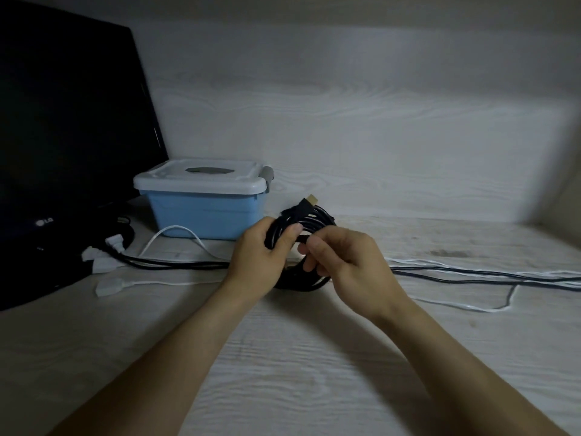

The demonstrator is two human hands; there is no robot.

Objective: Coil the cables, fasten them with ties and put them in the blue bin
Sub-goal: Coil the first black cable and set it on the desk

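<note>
A coiled black cable [314,217] with a gold-tipped plug [309,201] sticking up is held just above the white table. My left hand [261,258] grips the coil's left side, thumb over the strands. My right hand [342,258] pinches a short black tie [304,238] at the coil's middle. The blue bin [204,215] with its white lid [201,180] closed stands behind and to the left of the coil. Loose black and white cables [471,273] lie stretched along the table to the right and left.
A black monitor [69,136] stands at the left, its base by the bin. White plugs [107,286] and a white cable loop [176,234] lie in front of it. The white wood-grain table [314,357] runs to a wall behind.
</note>
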